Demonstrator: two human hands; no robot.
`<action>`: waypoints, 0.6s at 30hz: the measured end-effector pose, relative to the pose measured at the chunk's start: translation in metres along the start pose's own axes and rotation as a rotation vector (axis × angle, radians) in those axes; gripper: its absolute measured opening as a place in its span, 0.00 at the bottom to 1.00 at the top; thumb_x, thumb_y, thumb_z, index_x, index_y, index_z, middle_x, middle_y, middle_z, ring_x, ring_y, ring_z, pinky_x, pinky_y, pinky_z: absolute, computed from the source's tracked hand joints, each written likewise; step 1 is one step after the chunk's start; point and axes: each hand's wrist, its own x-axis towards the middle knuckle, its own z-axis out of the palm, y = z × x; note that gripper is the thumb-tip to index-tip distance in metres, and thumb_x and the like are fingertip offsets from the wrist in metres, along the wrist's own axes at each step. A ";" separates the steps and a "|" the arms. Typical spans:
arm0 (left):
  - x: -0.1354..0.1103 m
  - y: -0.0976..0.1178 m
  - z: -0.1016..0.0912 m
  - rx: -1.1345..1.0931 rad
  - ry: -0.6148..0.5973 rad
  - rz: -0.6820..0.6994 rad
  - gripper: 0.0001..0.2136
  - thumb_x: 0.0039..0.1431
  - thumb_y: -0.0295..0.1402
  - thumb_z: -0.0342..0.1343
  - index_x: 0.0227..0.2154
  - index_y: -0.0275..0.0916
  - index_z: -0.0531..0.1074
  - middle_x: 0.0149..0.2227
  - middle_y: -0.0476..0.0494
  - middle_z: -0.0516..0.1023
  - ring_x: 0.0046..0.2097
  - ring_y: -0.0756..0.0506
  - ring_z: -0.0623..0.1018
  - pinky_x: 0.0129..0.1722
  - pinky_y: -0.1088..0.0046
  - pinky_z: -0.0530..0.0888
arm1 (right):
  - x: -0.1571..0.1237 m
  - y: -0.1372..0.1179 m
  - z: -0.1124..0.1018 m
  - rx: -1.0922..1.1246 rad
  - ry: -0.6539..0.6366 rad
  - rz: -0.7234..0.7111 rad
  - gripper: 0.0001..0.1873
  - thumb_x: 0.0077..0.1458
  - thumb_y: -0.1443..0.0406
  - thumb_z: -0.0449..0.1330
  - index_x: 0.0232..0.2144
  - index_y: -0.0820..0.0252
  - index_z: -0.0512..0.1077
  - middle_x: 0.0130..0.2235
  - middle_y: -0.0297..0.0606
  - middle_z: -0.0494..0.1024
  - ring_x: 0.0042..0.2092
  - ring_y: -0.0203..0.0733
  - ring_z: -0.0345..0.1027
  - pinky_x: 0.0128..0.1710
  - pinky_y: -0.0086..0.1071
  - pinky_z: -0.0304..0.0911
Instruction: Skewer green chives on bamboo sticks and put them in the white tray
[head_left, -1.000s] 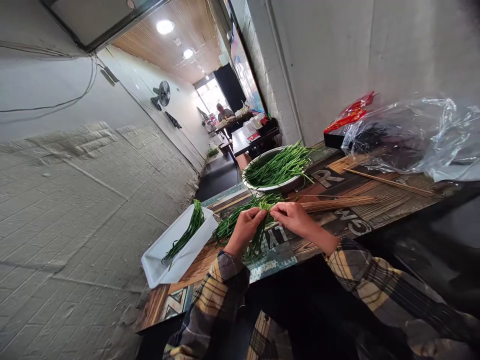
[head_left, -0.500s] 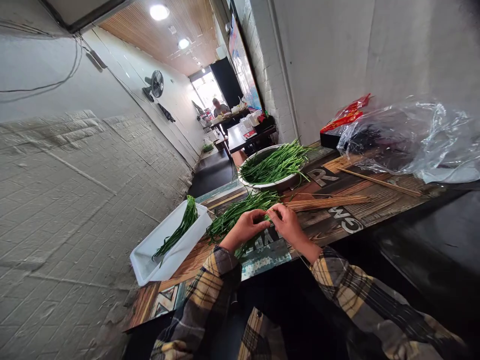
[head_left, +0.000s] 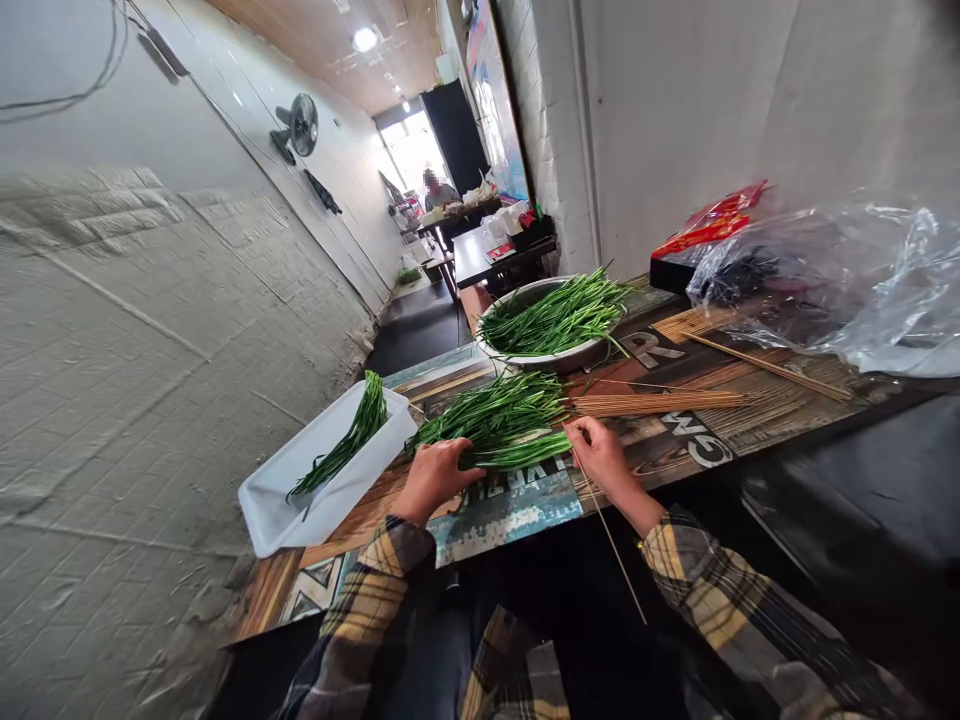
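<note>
Has drawn the hands apart since half a second ago, when both pinched a small tuft of greens together above the desk. Has laid that tuft out flat as a chive bundle [head_left: 525, 450] across the desk [head_left: 510, 505], tips pointing right, just in front of the loose chive heap [head_left: 495, 405]. Has also brought a thin bamboo skewer [head_left: 610, 540] into view, slanting from the bundle's tip end back toward the lap. Reads as gathering done and skewering under way, though cannot tell whether the point has entered the stalks.

Keeps the left hand [head_left: 435, 475] palm down, fingers curled and clamped on the near end of the bundle, pinning it to the desk. Holds the right hand [head_left: 600, 455] at the other end, fingers closed on the skewer near its upper end, plaid sleeve trailing off the desk edge. Leaves untouched the metal bowl [head_left: 540, 362] of chives beyond, the skewer pile [head_left: 660, 403] to the right, and the white tray [head_left: 270, 510] at left.
</note>
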 end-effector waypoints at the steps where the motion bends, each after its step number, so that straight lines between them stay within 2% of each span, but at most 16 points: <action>1: -0.001 -0.007 -0.002 -0.003 0.018 -0.011 0.19 0.51 0.43 0.61 0.44 0.41 0.74 0.42 0.40 0.79 0.44 0.39 0.77 0.44 0.66 0.67 | 0.000 -0.001 0.001 -0.018 -0.024 -0.007 0.17 0.59 0.53 0.50 0.30 0.59 0.70 0.14 0.29 0.69 0.19 0.39 0.66 0.23 0.29 0.57; 4: -0.001 -0.021 -0.007 -0.080 0.064 0.022 0.21 0.50 0.41 0.62 0.47 0.41 0.73 0.47 0.40 0.77 0.48 0.39 0.75 0.47 0.65 0.68 | -0.001 -0.002 0.005 -0.081 -0.077 -0.037 0.15 0.59 0.55 0.51 0.31 0.58 0.70 0.16 0.30 0.71 0.21 0.39 0.68 0.25 0.29 0.58; 7: 0.006 -0.021 -0.009 -0.322 0.096 0.102 0.20 0.51 0.40 0.61 0.47 0.40 0.73 0.46 0.41 0.77 0.48 0.42 0.76 0.48 0.66 0.70 | -0.002 -0.002 0.006 -0.122 -0.083 -0.065 0.14 0.59 0.56 0.51 0.31 0.57 0.70 0.18 0.30 0.72 0.22 0.40 0.69 0.27 0.30 0.59; 9: 0.015 -0.009 -0.006 -0.492 0.185 0.134 0.15 0.56 0.40 0.56 0.45 0.40 0.74 0.43 0.42 0.78 0.45 0.44 0.76 0.47 0.67 0.71 | -0.003 -0.001 0.006 -0.130 -0.069 -0.075 0.14 0.59 0.56 0.51 0.30 0.57 0.70 0.18 0.31 0.72 0.23 0.40 0.69 0.27 0.30 0.59; 11: 0.028 0.011 0.001 -0.547 0.277 0.156 0.11 0.59 0.37 0.54 0.40 0.39 0.76 0.40 0.42 0.78 0.42 0.45 0.76 0.46 0.67 0.72 | -0.004 0.000 0.006 -0.124 -0.038 -0.069 0.14 0.59 0.55 0.51 0.30 0.57 0.70 0.18 0.31 0.72 0.23 0.40 0.69 0.27 0.30 0.59; 15: 0.054 0.056 0.022 -0.467 0.326 0.231 0.07 0.58 0.30 0.55 0.38 0.38 0.76 0.40 0.42 0.77 0.43 0.44 0.74 0.46 0.67 0.70 | -0.005 0.000 0.004 -0.085 0.013 -0.028 0.14 0.59 0.55 0.52 0.29 0.57 0.69 0.19 0.30 0.71 0.21 0.39 0.68 0.25 0.29 0.59; 18: 0.069 0.074 0.034 -0.343 0.370 0.251 0.08 0.59 0.28 0.54 0.39 0.38 0.76 0.41 0.42 0.76 0.45 0.43 0.72 0.46 0.65 0.68 | -0.005 -0.002 0.003 -0.078 0.018 -0.031 0.14 0.59 0.56 0.52 0.30 0.57 0.69 0.19 0.30 0.70 0.21 0.38 0.68 0.25 0.29 0.59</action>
